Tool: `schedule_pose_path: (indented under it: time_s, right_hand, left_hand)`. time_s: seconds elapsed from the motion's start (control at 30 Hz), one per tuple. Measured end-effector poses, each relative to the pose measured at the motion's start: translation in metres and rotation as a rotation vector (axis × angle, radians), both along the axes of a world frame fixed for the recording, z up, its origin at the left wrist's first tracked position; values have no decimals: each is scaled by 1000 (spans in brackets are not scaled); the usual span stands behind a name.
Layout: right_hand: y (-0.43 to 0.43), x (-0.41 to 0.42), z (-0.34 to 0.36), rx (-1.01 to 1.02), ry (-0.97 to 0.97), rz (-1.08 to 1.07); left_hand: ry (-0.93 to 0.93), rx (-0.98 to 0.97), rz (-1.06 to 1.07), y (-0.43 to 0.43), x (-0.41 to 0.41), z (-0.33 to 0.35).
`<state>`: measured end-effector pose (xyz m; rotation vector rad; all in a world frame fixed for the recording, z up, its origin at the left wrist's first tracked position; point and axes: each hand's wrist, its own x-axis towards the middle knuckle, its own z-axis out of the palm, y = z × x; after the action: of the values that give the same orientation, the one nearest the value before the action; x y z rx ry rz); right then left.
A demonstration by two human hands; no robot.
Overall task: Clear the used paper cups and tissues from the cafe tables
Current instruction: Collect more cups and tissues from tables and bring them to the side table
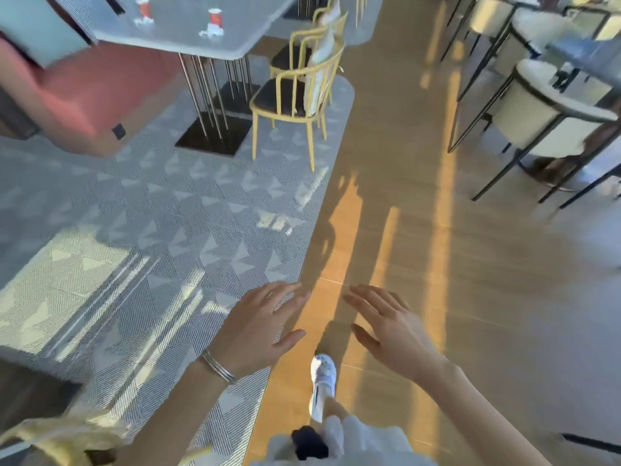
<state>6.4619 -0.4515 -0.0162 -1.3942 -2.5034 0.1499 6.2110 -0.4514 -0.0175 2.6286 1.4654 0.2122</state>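
I see my left hand and right hand spread, holding nothing; two blurred red paper cups stand on the grey bench, which is cut off at the frame's top.

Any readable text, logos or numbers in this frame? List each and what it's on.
No text can be read anywhere in this frame.
Left red paper cup: any print is too small and blurred to read.
Right red paper cup: same, blurred.
White shoe: no legible brand mark.
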Motion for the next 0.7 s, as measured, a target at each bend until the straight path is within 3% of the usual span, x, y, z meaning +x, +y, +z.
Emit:
schedule_pose_path:
  time_s: [0.33,0.7]
  right_hand:
    - [233,21,50,98,61,83]
    - [414,-12,14,64,43,98]
  left_hand:
    - [-76,55,116,208,28,36]
    - [-72,30,123,392,-7,6]
